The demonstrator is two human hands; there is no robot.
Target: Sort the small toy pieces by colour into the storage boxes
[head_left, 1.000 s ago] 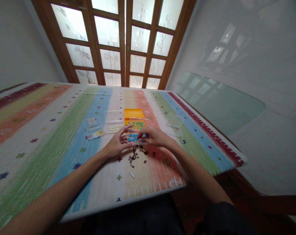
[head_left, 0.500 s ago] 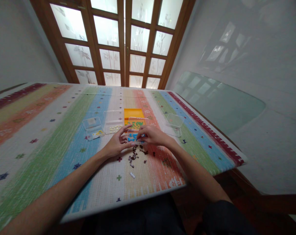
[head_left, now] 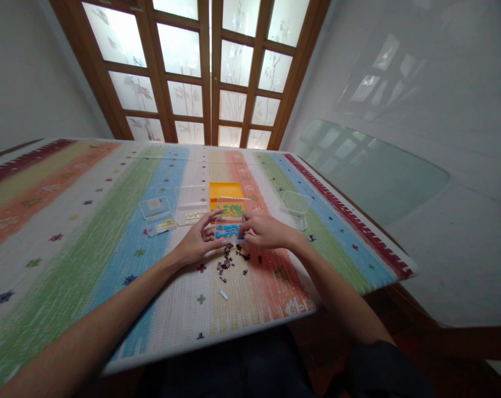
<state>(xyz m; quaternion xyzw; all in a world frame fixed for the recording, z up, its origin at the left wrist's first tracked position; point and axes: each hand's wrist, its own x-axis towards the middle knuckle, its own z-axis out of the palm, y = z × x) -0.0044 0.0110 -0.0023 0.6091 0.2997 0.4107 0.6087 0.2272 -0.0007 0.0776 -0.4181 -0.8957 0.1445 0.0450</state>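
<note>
A small clear plastic box (head_left: pixel 219 236) with several blue toy bricks (head_left: pixel 229 228) lies between my two hands. My left hand (head_left: pixel 198 241) is curled round its left side, thumb along the near edge and index finger toward the far edge. At the box's right side, my right hand (head_left: pixel 264 230) has its fingertips pinched together over the blue bricks. Whatever those fingertips hold is hidden. Loose dark brown bricks (head_left: pixel 224 264) are scattered just in front of the box. Nearer the table edge lies a pale grey studded piece (head_left: pixel 223 295).
Behind the hands stand a yellow box (head_left: pixel 225 190) and a clear box of green pieces (head_left: pixel 233 210). To the left are clear boxes with cream pieces (head_left: pixel 194 216) and yellow pieces (head_left: pixel 166 224). Another open clear box (head_left: pixel 296 203) stands on the right of the striped tablecloth (head_left: pixel 159 331).
My right hand has shifted slightly right, from over the blue bricks to the box's right side, uncovering more of them. My left hand stays in place at the box.
</note>
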